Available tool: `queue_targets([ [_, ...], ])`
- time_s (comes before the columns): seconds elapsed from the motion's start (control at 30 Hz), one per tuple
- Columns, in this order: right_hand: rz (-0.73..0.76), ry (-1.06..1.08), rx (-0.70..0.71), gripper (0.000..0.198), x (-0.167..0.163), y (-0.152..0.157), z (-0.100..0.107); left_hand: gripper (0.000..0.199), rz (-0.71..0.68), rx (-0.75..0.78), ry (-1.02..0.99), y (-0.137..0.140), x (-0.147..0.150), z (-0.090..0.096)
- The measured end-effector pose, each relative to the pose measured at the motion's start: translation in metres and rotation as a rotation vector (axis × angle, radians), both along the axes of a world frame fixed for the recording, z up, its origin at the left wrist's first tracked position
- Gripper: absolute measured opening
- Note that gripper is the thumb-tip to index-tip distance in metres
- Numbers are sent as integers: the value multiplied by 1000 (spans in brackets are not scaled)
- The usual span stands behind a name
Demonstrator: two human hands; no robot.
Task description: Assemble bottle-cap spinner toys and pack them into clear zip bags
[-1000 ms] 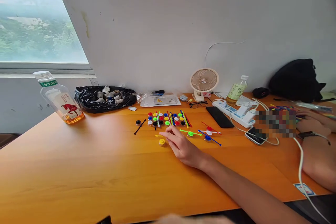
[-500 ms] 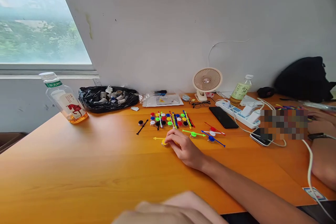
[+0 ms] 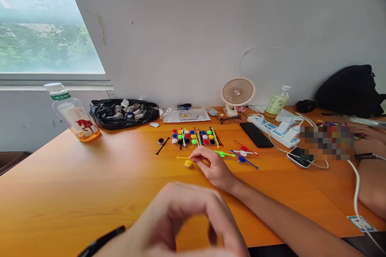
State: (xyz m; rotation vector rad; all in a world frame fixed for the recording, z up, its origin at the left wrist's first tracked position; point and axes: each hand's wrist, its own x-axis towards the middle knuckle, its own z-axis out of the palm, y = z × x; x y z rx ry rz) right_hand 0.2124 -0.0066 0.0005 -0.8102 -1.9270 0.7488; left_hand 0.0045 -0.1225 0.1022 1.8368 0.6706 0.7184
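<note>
My right hand (image 3: 212, 166) is pinched on one end of a yellow arrow (image 3: 182, 158). Just below the arrow, a round yellow spinner base (image 3: 188, 164) stands on the table. Close to the camera, my left hand (image 3: 181, 204) is blurred, its fingers curled; its fingertips run past the lower edge, hiding whatever they grip. Right of my right hand lie spinners with a green arrow (image 3: 222, 153), a blue arrow (image 3: 242, 160), a white one (image 3: 244, 153) and a red one (image 3: 245, 147). Several coloured bases (image 3: 193, 137) stand in rows behind, loose arrows across them.
A black arrow (image 3: 163, 145) lies left of the rows. At the left stands a large bottle (image 3: 76, 116); behind are a black plastic bag (image 3: 102, 114) and a fan (image 3: 238, 92). A phone (image 3: 256, 134), power strip (image 3: 271, 130) and another person's arm (image 3: 372, 176) are at the right.
My left hand has risen further into view, showing a dark wristband. My right hand has shifted slightly off the yellow base, which now shows whole.
</note>
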Motion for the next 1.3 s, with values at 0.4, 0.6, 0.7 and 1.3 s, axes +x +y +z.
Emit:
queue_targets([
  [0.4,14,189,-376,13,1,9,-12,35,289,441,519,108,-5,-76],
  [0.6,-22,151,-409,14,3,9,-13,22,280,368,315,117,12,-95],
  [0.7,-27,170,-451,15,5,10,-11,19,305,370,236,118,10,-102],
  [1.3,-7,78,-483,12,12,16,-7,10,298,493,321,118,9,-105],
])
